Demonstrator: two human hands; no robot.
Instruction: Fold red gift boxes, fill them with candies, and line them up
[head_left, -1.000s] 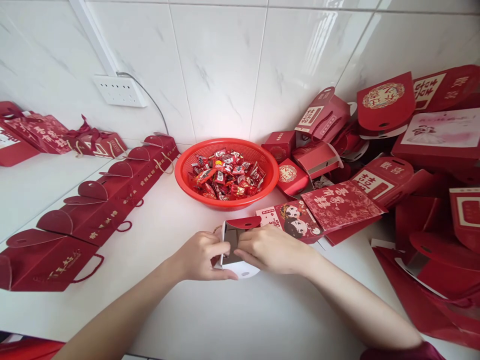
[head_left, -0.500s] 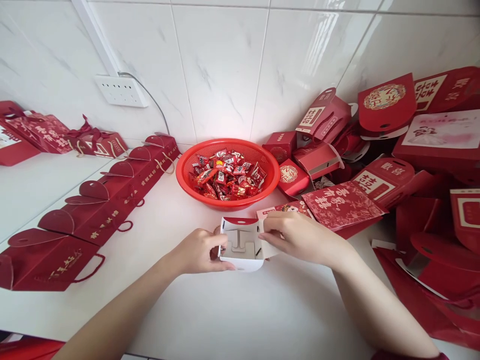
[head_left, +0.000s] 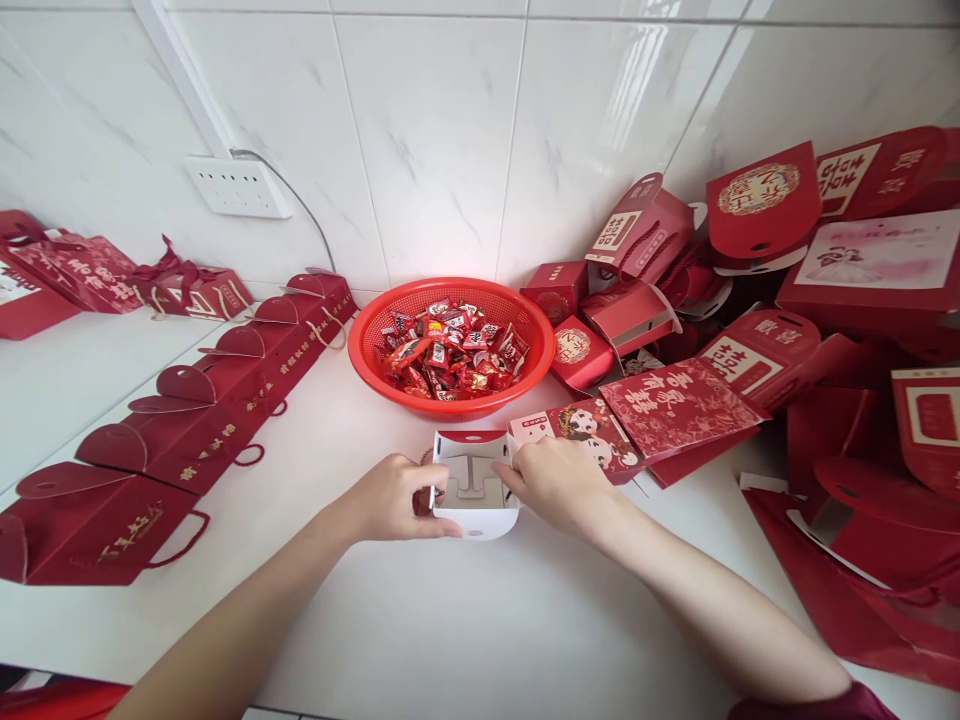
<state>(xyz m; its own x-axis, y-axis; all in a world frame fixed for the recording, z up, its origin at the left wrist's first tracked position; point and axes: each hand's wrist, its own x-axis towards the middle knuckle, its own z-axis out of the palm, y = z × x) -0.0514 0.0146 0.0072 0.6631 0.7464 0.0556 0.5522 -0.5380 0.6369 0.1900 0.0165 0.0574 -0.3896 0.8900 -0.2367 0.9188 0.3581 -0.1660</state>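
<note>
Between my hands, on the white tabletop, stands a small gift box (head_left: 477, 524) with its white inside showing and its top open. Interlocked flaps form its bottom, and a red edge shows at the back. My left hand (head_left: 401, 497) grips the left wall, thumb at the front and fingers curled behind the side. My right hand (head_left: 556, 480) closes on the right wall, thumb reaching over the inside; the outer fingers are hidden. Just beyond the box sits a red plastic basket (head_left: 451, 408) heaped with wrapped candies (head_left: 457, 350).
A row of folded dark red boxes (head_left: 169, 440) with cord handles runs along the left. Many red gift boxes (head_left: 757, 350) pile up on the right, near my right forearm. A panda-printed box (head_left: 592, 432) lies beside my right hand. A socket strip (head_left: 236, 187) is on the tiled wall.
The white flap at the box's right side, held out by my right hand before, no longer sticks out. My right hand has moved in against that wall. My left hand keeps its grip.
</note>
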